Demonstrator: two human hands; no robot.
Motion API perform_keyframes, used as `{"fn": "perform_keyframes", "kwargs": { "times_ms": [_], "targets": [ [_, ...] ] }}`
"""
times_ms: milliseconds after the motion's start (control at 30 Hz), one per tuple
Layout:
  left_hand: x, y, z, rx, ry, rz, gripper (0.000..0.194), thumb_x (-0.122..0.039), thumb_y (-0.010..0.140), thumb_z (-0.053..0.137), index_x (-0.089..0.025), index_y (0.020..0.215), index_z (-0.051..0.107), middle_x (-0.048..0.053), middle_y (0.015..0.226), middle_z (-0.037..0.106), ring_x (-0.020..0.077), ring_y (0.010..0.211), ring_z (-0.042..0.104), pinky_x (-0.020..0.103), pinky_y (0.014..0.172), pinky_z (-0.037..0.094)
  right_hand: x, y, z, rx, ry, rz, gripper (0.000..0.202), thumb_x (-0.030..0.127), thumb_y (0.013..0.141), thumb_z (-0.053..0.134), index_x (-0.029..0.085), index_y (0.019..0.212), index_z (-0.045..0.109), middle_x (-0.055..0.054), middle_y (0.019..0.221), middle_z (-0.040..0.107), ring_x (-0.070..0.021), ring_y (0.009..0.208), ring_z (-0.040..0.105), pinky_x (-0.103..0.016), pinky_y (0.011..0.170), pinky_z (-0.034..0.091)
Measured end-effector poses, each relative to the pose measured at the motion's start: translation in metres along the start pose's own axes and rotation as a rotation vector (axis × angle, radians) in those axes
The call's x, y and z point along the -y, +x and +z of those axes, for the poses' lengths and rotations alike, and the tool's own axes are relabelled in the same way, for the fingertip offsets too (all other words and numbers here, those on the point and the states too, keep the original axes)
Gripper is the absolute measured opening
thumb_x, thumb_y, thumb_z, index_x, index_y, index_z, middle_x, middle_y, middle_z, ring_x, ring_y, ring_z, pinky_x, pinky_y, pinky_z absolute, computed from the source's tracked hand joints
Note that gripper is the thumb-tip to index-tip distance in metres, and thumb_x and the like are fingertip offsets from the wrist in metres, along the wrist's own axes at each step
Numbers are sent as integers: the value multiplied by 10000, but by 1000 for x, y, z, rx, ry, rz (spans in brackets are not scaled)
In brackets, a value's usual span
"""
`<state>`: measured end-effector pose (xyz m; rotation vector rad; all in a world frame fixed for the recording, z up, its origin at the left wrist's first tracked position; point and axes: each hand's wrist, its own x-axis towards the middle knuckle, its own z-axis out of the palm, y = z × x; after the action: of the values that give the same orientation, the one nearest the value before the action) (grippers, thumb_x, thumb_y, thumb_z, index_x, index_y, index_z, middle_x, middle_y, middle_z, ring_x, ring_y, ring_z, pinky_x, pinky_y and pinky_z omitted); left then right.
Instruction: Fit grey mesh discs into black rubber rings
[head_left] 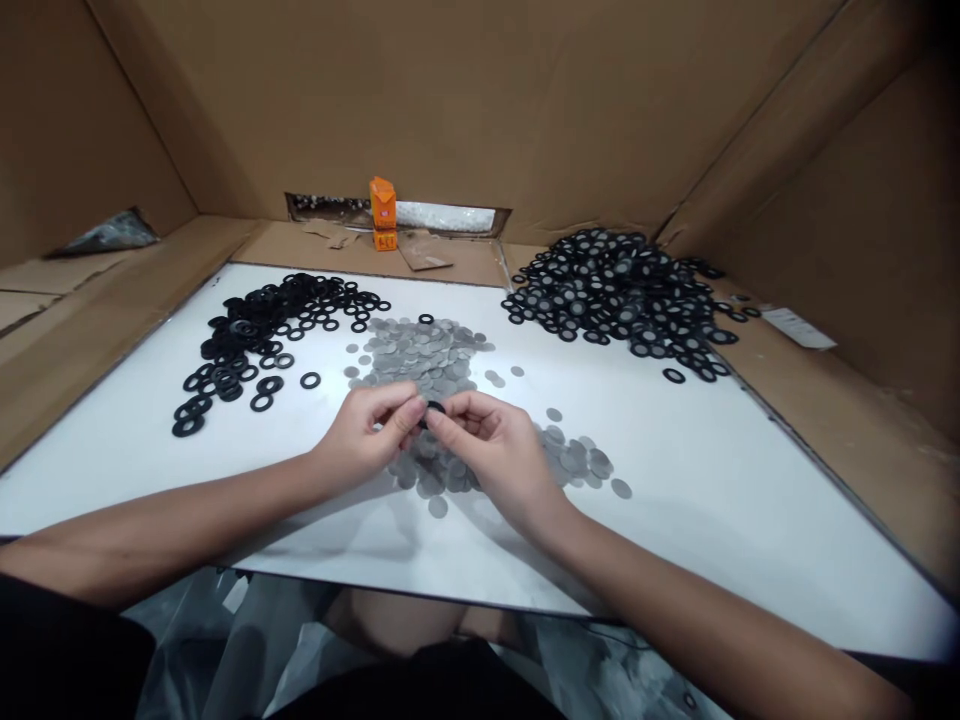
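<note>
The left hand (375, 422) and right hand (501, 440), fingertips (410, 411) nearly meeting, pinch one black ring (435, 406) above grey discs (424, 355); more rings (259, 312) lie left.

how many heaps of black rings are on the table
2: the left heap, far left on the table, and the right heap at its far right corner. A lone black ring between the left hand and right hand isn't counted; loose rings may be hidden.

The bare left forearm (210, 522) and right forearm (690, 606) slant inward from near left and near right. Mid-scene, the left hand (367, 430) and right hand (501, 445) pinch between thumb and fingers, the 2 thumb tips close together.
</note>
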<state>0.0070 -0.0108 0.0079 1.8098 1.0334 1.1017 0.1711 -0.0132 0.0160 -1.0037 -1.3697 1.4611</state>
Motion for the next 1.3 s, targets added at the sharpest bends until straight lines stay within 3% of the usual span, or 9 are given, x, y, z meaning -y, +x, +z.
{"fn": "perform_keyframes", "kwargs": {
  "times_ms": [233, 467, 633, 933, 1100, 1300],
  "targets": [
    [-2, -6, 10, -84, 23, -50, 432, -433, 942, 422, -180, 592, 417, -36, 477, 461, 76, 426, 444, 196, 409, 326, 1, -3, 1, -28, -46, -10, 225, 362, 737, 734, 166, 726, 625, 7, 661, 597, -106, 596, 530, -227, 542, 418],
    [-1, -3, 7, -105, 19, -74, 416, -440, 945, 425, -187, 615, 419, -36, 491, 473, 87, 445, 460, 207, 433, 353, 2, 2, 0, 29, 71, 63, 276, 408, 695, 770, 175, 735, 627, 7, 661, 623, -110, 578, 559, -257, 598, 482],
    [0, -3, 6, -118, 9, -81, 407, -415, 956, 411, -179, 625, 437, -32, 516, 502, 80, 463, 471, 206, 472, 371, 0, 2, -1, 51, 124, 97, 261, 360, 671, 799, 180, 796, 657, 2, 694, 659, -122, 622, 603, -266, 640, 498],
    [0, -3, 0, 121, 37, -18, 337, -331, 936, 438, -150, 685, 572, -20, 535, 541, 84, 478, 486, 201, 478, 379, 1, 5, -9, -52, 72, 50, 250, 423, 756, 723, 175, 768, 689, 14, 618, 592, -117, 588, 534, -264, 604, 445],
    [5, 1, -3, -3, -85, -106, 305, -414, 916, 490, -165, 741, 516, -29, 600, 530, 79, 494, 487, 187, 463, 398, 3, 7, -12, -26, -30, 63, 229, 403, 747, 723, 179, 783, 695, 3, 653, 623, -128, 620, 560, -270, 624, 452],
    [4, 3, 4, -24, -214, -188, 332, -455, 900, 524, -182, 731, 442, -52, 538, 513, 63, 416, 457, 170, 406, 370, 4, 6, -8, -16, -45, 85, 220, 392, 750, 716, 177, 783, 685, -3, 670, 639, -135, 645, 585, -270, 634, 456]
  ]
}}
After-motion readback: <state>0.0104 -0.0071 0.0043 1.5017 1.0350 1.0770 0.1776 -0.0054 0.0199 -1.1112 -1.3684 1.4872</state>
